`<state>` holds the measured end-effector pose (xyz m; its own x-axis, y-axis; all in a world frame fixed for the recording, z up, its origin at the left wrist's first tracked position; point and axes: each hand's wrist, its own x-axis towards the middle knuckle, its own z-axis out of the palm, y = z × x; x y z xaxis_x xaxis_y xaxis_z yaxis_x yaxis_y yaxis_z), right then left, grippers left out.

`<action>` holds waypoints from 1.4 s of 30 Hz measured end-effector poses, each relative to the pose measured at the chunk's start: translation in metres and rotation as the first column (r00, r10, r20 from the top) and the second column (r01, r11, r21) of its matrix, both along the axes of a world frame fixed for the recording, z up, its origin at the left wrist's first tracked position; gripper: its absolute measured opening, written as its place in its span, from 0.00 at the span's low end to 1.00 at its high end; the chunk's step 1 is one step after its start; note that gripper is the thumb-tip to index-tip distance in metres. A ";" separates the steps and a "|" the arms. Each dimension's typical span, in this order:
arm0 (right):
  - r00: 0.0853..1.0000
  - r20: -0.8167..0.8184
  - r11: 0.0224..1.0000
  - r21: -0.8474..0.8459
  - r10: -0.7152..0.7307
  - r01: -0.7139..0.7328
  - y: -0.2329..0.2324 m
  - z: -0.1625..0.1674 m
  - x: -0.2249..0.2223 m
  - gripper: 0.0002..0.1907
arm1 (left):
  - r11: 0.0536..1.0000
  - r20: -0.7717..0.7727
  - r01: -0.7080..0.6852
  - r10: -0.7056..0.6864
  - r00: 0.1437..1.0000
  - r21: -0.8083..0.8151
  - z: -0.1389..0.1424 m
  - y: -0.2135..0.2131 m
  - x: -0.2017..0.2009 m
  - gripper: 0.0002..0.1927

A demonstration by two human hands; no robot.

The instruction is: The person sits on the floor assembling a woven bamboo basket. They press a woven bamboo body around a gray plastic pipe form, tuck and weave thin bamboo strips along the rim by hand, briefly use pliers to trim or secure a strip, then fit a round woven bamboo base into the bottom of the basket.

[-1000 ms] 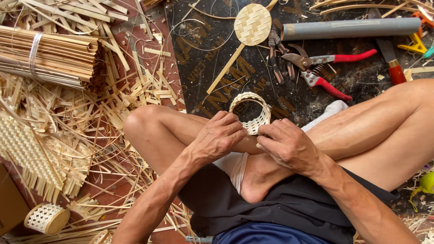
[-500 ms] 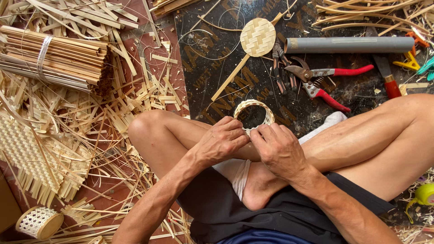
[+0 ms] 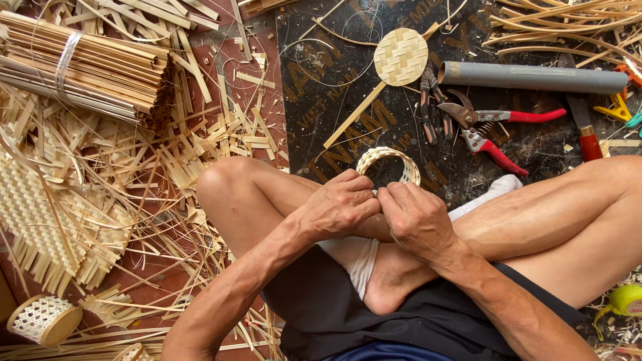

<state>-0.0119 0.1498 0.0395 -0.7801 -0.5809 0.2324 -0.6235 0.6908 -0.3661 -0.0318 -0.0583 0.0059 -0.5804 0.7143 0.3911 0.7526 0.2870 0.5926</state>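
Observation:
I sit cross-legged on the floor. A small woven bamboo ring [image 3: 390, 158], pale and open in the middle, stands on edge above my shins. My left hand [image 3: 340, 205] grips its near left rim with curled fingers. My right hand [image 3: 416, 218] pinches the near right rim, thumb touching the left hand's fingers. The ring's lower part is hidden behind both hands.
Red-handled pruning shears [image 3: 491, 128], dark pliers [image 3: 429, 100], a grey pipe [image 3: 531, 77] and a round woven disc on a stick [image 3: 399, 58] lie on the black mat [image 3: 328, 87]. A tied bundle of bamboo strips [image 3: 80, 67], scraps, a woven mat piece [image 3: 33, 214] and a finished small basket [image 3: 43, 321] lie left.
The hands have drawn closer together on the ring's near rim. The ring has tipped more upright and sits slightly lower.

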 end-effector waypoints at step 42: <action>0.882 0.397 0.944 0.099 0.252 -0.314 0.024 0.018 -0.035 0.10 | 0.998 -0.032 -0.052 0.051 0.998 -0.031 0.011 -0.002 0.007 0.09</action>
<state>-0.0464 0.1738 0.0571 -0.5871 -0.7944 -0.1555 -0.6391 0.5728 -0.5133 -0.0244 -0.0606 0.0174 -0.6047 0.6958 0.3877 0.7544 0.3443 0.5588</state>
